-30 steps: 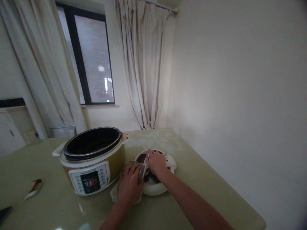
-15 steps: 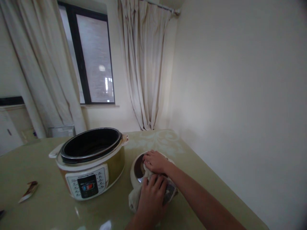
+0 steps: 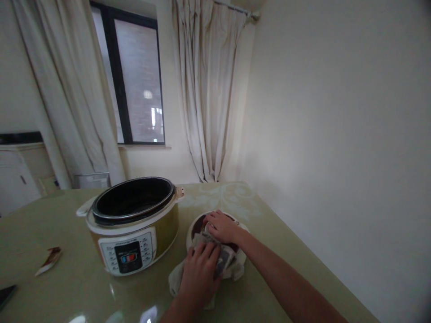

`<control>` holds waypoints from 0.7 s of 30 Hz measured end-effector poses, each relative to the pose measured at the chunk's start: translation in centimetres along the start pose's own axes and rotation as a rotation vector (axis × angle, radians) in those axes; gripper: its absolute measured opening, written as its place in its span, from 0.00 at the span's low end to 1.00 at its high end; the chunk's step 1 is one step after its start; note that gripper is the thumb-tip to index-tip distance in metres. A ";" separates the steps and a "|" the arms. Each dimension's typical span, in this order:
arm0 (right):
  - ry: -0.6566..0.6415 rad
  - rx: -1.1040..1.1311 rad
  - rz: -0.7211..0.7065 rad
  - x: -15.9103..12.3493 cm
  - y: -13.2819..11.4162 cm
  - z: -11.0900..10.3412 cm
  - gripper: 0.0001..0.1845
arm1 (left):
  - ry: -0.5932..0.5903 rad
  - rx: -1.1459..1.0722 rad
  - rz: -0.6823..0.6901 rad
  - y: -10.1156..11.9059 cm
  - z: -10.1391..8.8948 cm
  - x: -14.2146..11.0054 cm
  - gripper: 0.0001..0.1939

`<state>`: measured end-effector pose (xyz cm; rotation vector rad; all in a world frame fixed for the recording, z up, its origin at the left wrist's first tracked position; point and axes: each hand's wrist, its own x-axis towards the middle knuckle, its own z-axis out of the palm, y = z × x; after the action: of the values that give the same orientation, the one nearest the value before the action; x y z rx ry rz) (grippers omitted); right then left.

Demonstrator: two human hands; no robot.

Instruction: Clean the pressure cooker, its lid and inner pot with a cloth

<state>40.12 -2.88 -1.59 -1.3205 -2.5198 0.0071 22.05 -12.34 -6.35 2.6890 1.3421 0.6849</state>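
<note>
A round lid (image 3: 197,225) with a whitish rim and a brown, shiny middle lies on the table right of the pressure cooker. My left hand (image 3: 201,269) has its fingers bent over a crumpled grey cloth (image 3: 175,278), pressing it against the lid's near side. Parts of the cloth hang out on both sides of that hand. My right hand (image 3: 222,226) reaches across from the right and grips the lid near its middle, fingers curled. What lies under its palm is hidden.
An electric pressure cooker (image 3: 164,229) with a black inner pot and front control panel stands uncovered at left. A small brown-and-white scrap (image 3: 50,261) and a dark flat object (image 3: 6,295) lie further left. The white wall (image 3: 330,134) borders the table (image 3: 266,269) on the right.
My left hand has slid left and slightly toward me with the cloth. My right hand keeps its place on the lid. The whole view has shifted slightly.
</note>
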 end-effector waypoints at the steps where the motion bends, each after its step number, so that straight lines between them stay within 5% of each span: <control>1: 0.007 0.017 -0.003 0.0 0.0 0.1 0.14 | 0.001 0.007 -0.054 -1.1 -0.6 -0.3 0.26; 6: 0.031 0.071 -0.001 0.1 0.3 0.5 0.15 | 0.002 0.020 -0.111 -2.4 -1.6 -0.7 0.26; 16: -0.009 0.175 0.011 0.6 1.1 0.8 0.17 | -0.151 -0.035 0.281 8.0 2.4 2.9 0.31; 21: 0.022 0.240 0.021 0.7 1.6 1.3 0.19 | -0.109 -0.041 0.258 6.3 3.4 1.8 0.33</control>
<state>40.74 -1.22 -2.86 -1.2429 -2.3975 0.2890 29.07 -14.34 -7.20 2.8480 0.9564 0.5669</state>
